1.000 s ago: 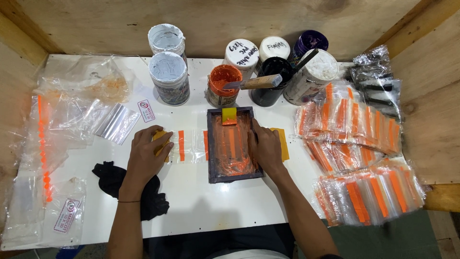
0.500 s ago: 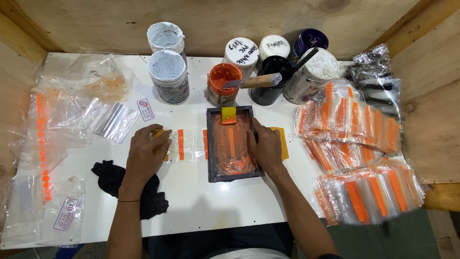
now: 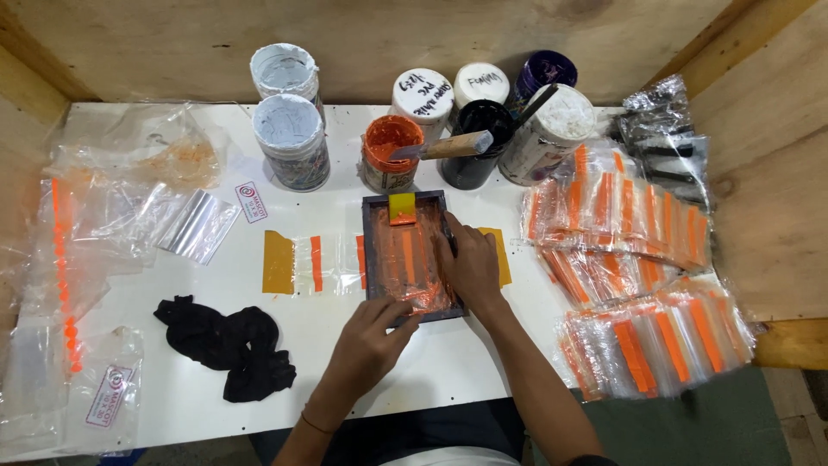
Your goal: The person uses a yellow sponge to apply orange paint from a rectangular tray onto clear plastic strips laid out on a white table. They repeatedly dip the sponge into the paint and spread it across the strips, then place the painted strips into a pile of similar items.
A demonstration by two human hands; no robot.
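The left hand [image 3: 366,341] is gripping the near edge of the dark frame [image 3: 409,255], fingers curled on it. The right hand [image 3: 470,263] is lying flat on the frame's right side, fingers pressed together, holding it down. The frame is sitting in the middle of the white table [image 3: 198,414], over a clear bag with an orange stripe [image 3: 316,263]. It looks like printing; lifting the frame would need a steady pull. The bag under the frame is hidden
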